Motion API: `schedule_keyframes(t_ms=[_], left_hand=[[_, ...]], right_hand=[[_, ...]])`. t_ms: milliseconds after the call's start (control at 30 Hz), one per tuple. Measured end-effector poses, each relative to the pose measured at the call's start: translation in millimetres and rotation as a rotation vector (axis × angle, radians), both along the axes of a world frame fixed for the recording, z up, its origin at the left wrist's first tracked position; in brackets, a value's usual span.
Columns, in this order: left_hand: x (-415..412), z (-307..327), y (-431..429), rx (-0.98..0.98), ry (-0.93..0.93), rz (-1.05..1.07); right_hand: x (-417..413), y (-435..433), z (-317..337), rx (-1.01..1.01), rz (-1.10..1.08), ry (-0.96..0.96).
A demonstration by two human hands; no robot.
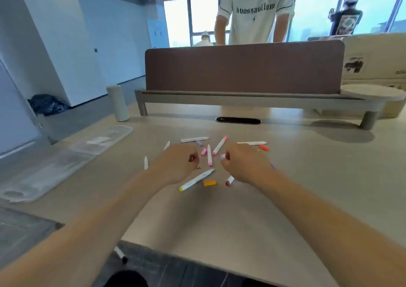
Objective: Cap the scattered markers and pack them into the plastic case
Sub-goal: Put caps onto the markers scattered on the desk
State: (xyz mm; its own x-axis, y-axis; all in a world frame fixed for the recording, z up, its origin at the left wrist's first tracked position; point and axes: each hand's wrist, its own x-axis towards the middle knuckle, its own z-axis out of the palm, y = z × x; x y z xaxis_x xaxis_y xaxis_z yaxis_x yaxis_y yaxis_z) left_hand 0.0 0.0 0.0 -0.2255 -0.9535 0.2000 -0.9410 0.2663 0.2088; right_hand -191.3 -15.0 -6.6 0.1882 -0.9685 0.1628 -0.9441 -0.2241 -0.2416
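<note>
Dark red shows between your curled left fingers [193, 152]: your left hand [175, 163] pinches a dark red piece [191, 158], possibly a cap, though the blur leaves it unsure. Your right fingers [230, 153] are curled tight too, and your right hand [243, 163] pinches a pale and red piece [224, 156] at its fingertips. The two hands hover close together, knuckles up, just above the scatter.

Between them a pink-ended marker [209, 155] lies pointing away from you, with a loose pink cap [203, 152] just beside it and a pink marker [219, 145] slanting off to its right. Near your left wrist lies a yellow-ended marker [196, 180], an orange cap [209, 183] just beside it, and a red-ended marker [229, 181] pokes out from under your right hand. Farther out are a purple cap [199, 143], a white marker [194, 139] and another white marker [251, 143], with a second orange cap [263, 148] near that one. One more white marker [145, 162] lies left of your left hand.

All of this rests on the beige table [219, 216]. Your clear plastic case [55, 166] lies opened flat at the table's left edge, well apart from the markers. Behind stand a pale cylinder [117, 103] and a brown divider [243, 67], and beyond it a person in a white T-shirt [256, 12].
</note>
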Motion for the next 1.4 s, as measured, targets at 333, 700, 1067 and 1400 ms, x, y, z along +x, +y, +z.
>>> schedule_keyframes(t_ms=[333, 700, 1067, 1400], left_hand=[[-14, -5, -5, 0.174, -0.305, 0.045], [-28, -13, -22, 0.296, -0.412, -0.015], [-9, 7, -30, 0.194, -0.047, 0.057], [-55, -1, -91, 0.127, 0.094, 0.02]], right_hand=[[-2, -19, -10, 0.097, -0.226, 0.161], [9, -41, -13, 0.305, -0.339, 0.196], [-4, -24, 29, 0.349, -0.345, -0.216], [-55, -72, 13, 0.242, -0.388, -0.142]])
